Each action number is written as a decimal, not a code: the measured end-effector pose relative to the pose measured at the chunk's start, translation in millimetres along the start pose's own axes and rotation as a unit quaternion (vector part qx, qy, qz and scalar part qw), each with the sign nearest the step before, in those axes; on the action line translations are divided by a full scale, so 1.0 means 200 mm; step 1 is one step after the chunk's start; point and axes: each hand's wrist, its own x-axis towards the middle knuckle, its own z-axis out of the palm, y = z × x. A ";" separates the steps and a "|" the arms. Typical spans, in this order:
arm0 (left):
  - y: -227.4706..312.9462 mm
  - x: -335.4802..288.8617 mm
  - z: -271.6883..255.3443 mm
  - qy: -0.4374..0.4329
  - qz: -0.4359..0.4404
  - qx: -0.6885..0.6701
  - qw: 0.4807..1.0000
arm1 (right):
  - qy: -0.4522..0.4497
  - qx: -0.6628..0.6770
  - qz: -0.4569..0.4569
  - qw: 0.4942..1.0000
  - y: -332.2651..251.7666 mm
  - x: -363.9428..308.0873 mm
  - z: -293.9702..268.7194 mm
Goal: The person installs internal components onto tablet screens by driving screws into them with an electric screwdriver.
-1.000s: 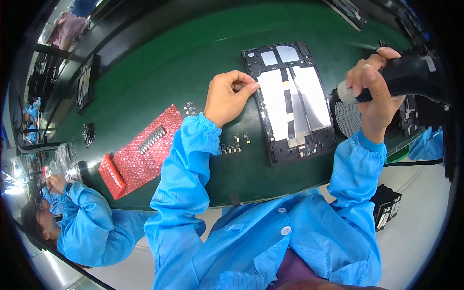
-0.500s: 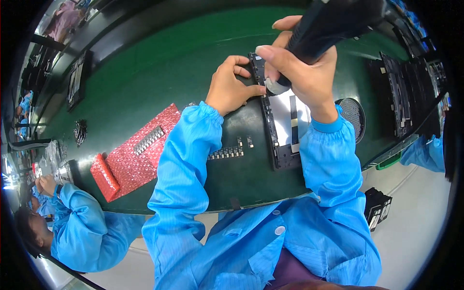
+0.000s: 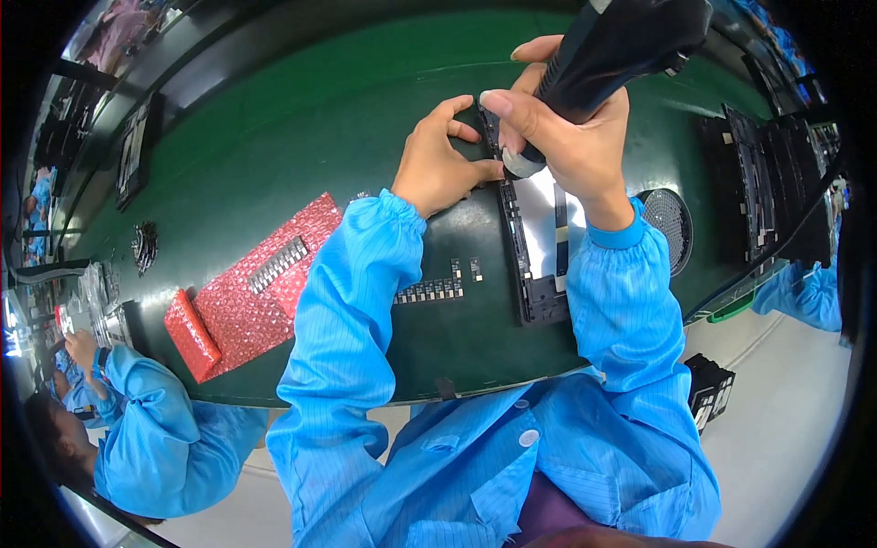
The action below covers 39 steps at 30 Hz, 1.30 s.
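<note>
The right hand (image 3: 585, 146) is holding a tool (image 3: 603, 64), its grip clamping around it. The left hand (image 3: 440, 163) is resting, grip apart, thumb touching the frame (image 3: 539, 239) on the counter (image 3: 484, 352). The tool and right sleeve (image 3: 623, 297) are partly covering the frame; chips (image 3: 429, 290) are lying leftward.

The bright blue jacket (image 3: 630, 447) is faintly striped; its left sleeve (image 3: 338, 301) gathers into a frilled cuff (image 3: 402, 215); its right sleeve (image 3: 626, 288) ends in a smooth band (image 3: 617, 238); a pale round button (image 3: 528, 438) and purple undergarment (image 3: 555, 505) show.
</note>
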 end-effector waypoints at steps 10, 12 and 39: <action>-0.02 0.02 0.00 -0.031 -0.018 0.015 0.999 | -0.015 -0.005 0.002 1.000 0.02 -0.04 0.01; -0.07 0.07 0.00 -0.005 0.090 0.056 0.994 | -0.017 -0.007 -0.015 1.000 0.03 -0.05 0.03; 0.07 0.01 -0.03 -0.139 0.044 -0.035 0.989 | 0.239 -0.046 -0.039 0.969 -0.15 -0.34 -0.88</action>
